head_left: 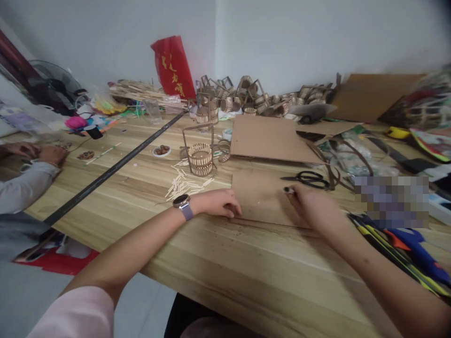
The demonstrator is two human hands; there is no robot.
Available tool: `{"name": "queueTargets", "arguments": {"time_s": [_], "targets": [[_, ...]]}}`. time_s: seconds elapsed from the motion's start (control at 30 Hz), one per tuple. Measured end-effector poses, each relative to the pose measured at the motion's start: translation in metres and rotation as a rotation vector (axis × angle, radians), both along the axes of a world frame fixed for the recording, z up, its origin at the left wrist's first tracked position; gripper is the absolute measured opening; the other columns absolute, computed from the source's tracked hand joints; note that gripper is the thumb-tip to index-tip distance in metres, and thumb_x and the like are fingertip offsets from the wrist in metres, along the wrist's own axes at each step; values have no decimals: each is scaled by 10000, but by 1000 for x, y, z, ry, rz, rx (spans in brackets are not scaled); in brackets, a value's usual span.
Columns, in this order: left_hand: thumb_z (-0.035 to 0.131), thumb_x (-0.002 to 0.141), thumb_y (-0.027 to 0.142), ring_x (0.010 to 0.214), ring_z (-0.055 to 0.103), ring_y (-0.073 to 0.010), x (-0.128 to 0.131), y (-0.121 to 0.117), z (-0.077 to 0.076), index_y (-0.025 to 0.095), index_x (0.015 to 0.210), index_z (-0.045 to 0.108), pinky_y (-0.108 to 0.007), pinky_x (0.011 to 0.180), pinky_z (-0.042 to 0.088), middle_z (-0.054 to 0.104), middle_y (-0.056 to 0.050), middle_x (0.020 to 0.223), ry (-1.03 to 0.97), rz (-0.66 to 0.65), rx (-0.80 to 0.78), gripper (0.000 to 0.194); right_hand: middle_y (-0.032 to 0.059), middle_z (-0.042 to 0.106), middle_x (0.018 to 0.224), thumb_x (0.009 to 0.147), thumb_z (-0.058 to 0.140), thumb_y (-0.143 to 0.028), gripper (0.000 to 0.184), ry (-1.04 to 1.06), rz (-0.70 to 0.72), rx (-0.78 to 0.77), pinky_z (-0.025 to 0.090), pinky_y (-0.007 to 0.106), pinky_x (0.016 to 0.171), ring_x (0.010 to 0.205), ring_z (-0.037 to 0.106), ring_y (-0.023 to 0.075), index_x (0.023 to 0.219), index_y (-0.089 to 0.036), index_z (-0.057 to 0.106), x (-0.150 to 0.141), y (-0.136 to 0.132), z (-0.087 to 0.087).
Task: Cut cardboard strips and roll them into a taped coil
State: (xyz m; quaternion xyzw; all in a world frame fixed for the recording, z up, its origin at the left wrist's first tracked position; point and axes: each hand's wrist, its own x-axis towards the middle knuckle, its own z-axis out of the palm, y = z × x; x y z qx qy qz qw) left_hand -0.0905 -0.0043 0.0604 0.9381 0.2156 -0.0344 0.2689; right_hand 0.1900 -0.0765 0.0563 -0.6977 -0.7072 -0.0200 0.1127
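Observation:
A flat piece of brown cardboard (262, 197) lies on the table in front of me. My left hand (225, 204), with a watch on its wrist, rests at the cardboard's left edge, its fingers loosely bent and a gap showing by the thumb. Above the cardboard's right part, my right hand (305, 204) is closed round a small stick with a dark end (289, 190); its exact kind is unclear. Just beyond that hand lie black-handled scissors (310, 179). A small wooden-slat basket (200, 159) with a tall handle stands left of the cardboard, and thin wooden sticks (183, 183) are scattered before it.
A larger cardboard sheet (271, 138) lies behind. Many small baskets (246, 96) are heaped against the wall. A dark strip (123, 169) crosses the table. Another person's hands (38, 152) are at far left. Tools with blue and yellow handles (405, 249) lie at right.

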Motion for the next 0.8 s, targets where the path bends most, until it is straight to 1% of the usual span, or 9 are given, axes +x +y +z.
{"name": "queueTargets", "arguments": {"time_s": [0.07,0.13,0.17,0.33,0.47,0.57,0.63,0.7,0.8], "targets": [[725,814,196,900,576,-168,0,-4,2,205,1085,703,-230,791,442,568,-36,994,5,16,45,272,125,727,787,916,452,-303,299,-101,-30,-51,390,310,552,672,671,261,1107,-162,634,10,4,0],[728,795,181,938,576,-182,0,-7,4,197,1064,688,-243,813,440,574,-44,1040,12,29,91,272,130,743,866,916,465,-330,373,-101,-39,-63,406,309,577,744,686,268,1225,-164,592,18,2,-1],[721,789,168,940,576,-186,0,-8,6,190,1037,682,-248,814,439,577,-45,1046,18,33,114,252,126,748,904,917,466,-347,390,-96,-49,-68,416,309,594,783,690,270,1245,-174,586,23,-1,-2],[663,744,127,840,558,-186,2,-11,10,177,889,638,-263,736,433,582,-35,962,40,34,230,156,96,759,990,930,423,-360,327,-76,-114,-99,440,316,642,874,697,271,1043,-204,687,57,-27,-2],[599,768,107,886,539,-208,5,-7,7,172,845,613,-298,786,430,577,-58,972,30,40,363,102,96,757,954,933,401,-362,330,-96,-186,-92,423,306,609,832,698,254,995,-201,683,78,-50,1],[556,840,140,958,525,-239,10,-4,3,160,850,613,-350,852,427,581,-96,1036,15,65,441,61,98,744,839,933,386,-342,322,-123,-228,-104,400,305,573,740,689,240,882,-196,668,83,-65,-3],[506,905,173,1013,513,-263,16,-7,2,153,871,622,-383,884,420,586,-120,1077,-7,99,514,122,102,732,794,933,383,-320,319,-125,-239,-107,402,310,576,709,683,237,814,-191,649,84,-72,-9],[457,956,204,1024,512,-266,23,-15,3,150,898,633,-390,890,420,602,-125,1074,-30,110,587,193,117,730,808,932,386,-293,309,-125,-248,-101,416,314,599,737,685,243,802,-183,643,82,-75,-16],[490,966,256,939,546,-233,34,-32,4,155,929,643,-364,861,435,632,-98,1017,-27,8,569,187,137,729,838,933,400,-278,286,-115,-265,-86,424,312,602,770,686,252,862,-171,656,78,-77,-22]]}}
